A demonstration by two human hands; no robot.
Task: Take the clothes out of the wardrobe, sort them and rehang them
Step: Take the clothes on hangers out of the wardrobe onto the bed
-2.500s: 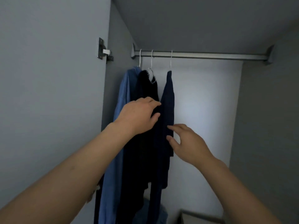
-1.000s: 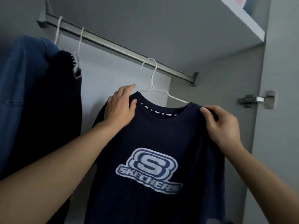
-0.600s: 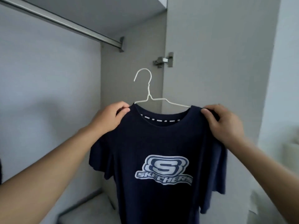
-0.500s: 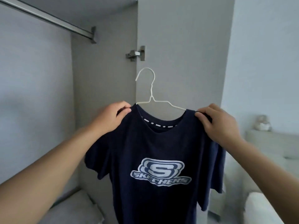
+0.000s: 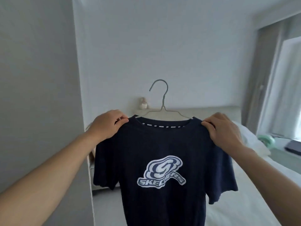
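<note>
Navy T-shirt [image 5: 162,144] on wire hanger [image 5: 162,101]: L hand [image 5: 107,123] & R hand [image 5: 223,129] pinching shoulders, well apart. Fabric looking light, limp; hanger probably giving the only stiffness.

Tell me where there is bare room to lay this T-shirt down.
The bed shows a broad bare stretch of white sheet right of the navy T-shirt, below the pillow. Behind the shirt, the surface is hidden. The windowsill holds a green object and a dark one. Both left hand and right hand grip the shoulders.
</note>
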